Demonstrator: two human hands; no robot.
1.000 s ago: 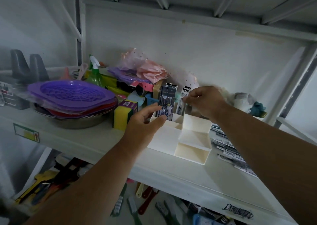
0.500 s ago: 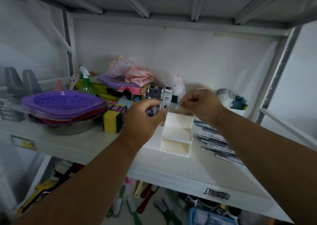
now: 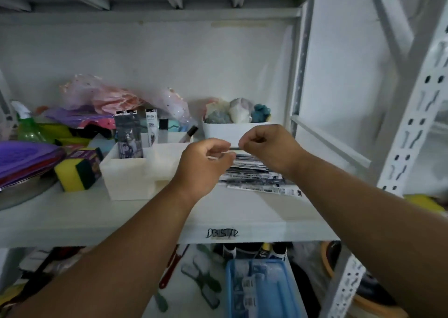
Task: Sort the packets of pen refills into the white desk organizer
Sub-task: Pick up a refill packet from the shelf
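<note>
Reaching forward over the white metal shelf [image 3: 242,216], both forearms raised, wrists nearly level. Left hand [image 3: 203,165] just right of the white plastic desk organizer [image 3: 128,174], fingers curled in; cannot tell whether anything thin is pinched. Right hand [image 3: 269,148] close beside it, fingers curled toward the thumb, likewise unclear whether holding anything. Flat packets of pen refills [image 3: 257,177] fanned on the shelf beneath and between both hands. Several dark packets [image 3: 128,136] standing upright in the organizer's rear left compartment. Yellow-and-green sponge [image 3: 77,170] just left of the organizer.
</note>
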